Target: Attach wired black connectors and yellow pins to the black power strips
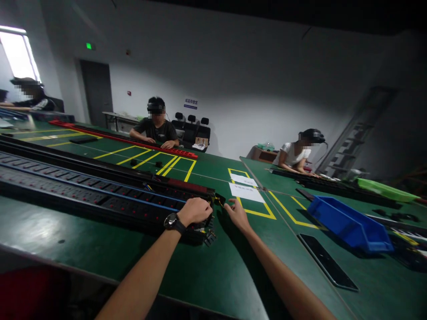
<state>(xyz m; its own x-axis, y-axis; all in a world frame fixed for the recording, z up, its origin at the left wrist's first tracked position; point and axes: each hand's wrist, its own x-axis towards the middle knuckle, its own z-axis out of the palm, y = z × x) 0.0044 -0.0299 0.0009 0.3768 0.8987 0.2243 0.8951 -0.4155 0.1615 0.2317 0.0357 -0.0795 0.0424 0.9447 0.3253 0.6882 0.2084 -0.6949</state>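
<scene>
Before a grey wall [233, 66] with a dark door [96, 91], across a green worktop [213, 266]. Curling the left hand [196, 211] over the end of a long black rack [110, 186] from the left edge; reaching the right hand [237, 213] to a small black part [219, 200], both grips unclear.

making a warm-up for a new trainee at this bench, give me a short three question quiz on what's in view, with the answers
1. Multiple choice: the left hand is at the near-right end of which thing?
a) the red rail
b) the long black assembly
c) the white paper
2. True or false: the blue bin sits to the right of the right hand.
3. Fill in the blank: the watch is worn on the ____ wrist.

Key: 1 b; 2 true; 3 left
</scene>
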